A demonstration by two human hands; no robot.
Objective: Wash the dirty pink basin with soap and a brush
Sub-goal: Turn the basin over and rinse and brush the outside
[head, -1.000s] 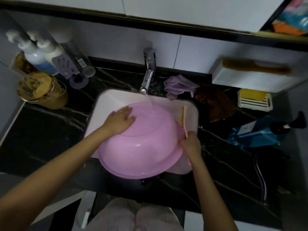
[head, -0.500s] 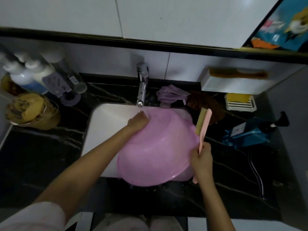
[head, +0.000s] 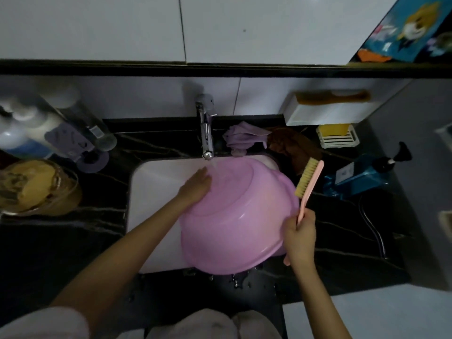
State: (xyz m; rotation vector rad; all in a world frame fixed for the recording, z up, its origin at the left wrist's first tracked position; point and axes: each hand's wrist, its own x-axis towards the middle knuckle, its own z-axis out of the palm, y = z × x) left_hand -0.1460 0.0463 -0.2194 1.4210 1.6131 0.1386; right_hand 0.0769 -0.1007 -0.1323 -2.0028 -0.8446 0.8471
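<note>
Pink basin (head: 234,223) still upturned under running tap (head: 206,133), left hand (head: 195,185) flat on it, right hand (head: 299,237) still gripping brush (head: 308,182)

Left of my left hand (head: 195,185): bare sink (head: 156,182), room to pass | just beyond it: faucet (head: 206,133) blocks | between my hands: upturned basin (head: 234,216) fills the gap | right of my right hand (head: 299,238): bare tabletop (head: 342,241), then black hose (head: 371,228) | beyond the brush (head: 309,182) it holds: blue bottle (head: 359,177), brown cloth (head: 293,148)
</note>
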